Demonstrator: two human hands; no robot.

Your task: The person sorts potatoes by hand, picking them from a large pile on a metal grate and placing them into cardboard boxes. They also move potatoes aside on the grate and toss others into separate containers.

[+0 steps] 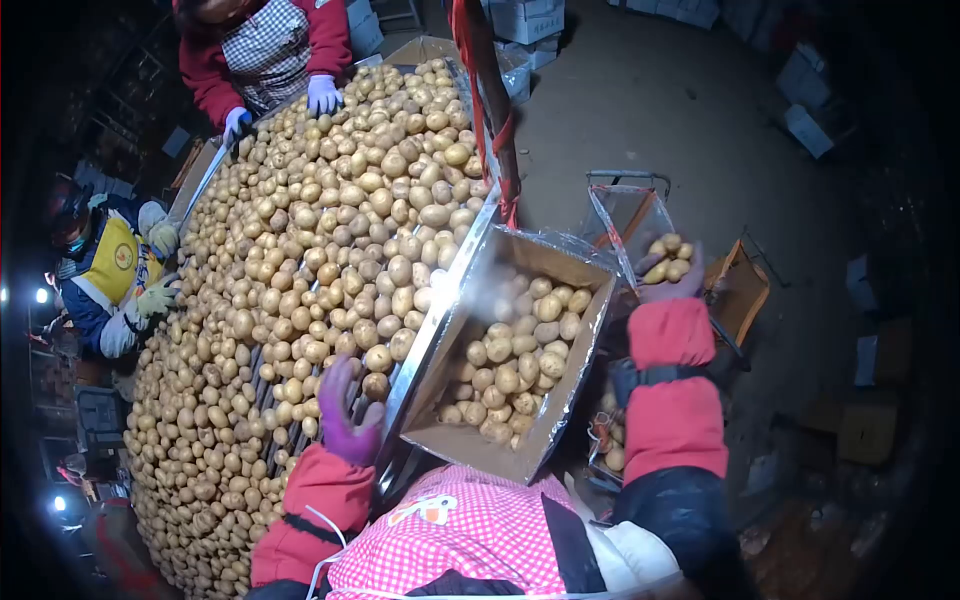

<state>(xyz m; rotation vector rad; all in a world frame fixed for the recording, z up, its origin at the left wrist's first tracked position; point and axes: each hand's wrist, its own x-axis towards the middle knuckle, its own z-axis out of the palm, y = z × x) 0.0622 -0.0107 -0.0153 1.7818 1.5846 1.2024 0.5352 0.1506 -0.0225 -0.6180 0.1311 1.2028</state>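
Note:
My left hand (350, 412), in a purple glove, has its fingers apart at the near edge of a large heap of potatoes (330, 220) on a slatted table. No potato shows in its grasp. Out to the right, my right hand (672, 288) cups several small potatoes (670, 258). Between my hands stands a cardboard box (555, 462) lined with clear plastic, partly filled with potatoes (515, 370). A metal rail (440, 300) runs between the box and the heap.
Two people work across the heap: one in a checked apron (265, 50), another in a yellow vest (118, 258). A post with red strips (490, 100) rises by the rail. An orange-edged open container (738, 295) and a plastic-lined frame (625, 215) stand right. White cartons (525, 20) sit behind.

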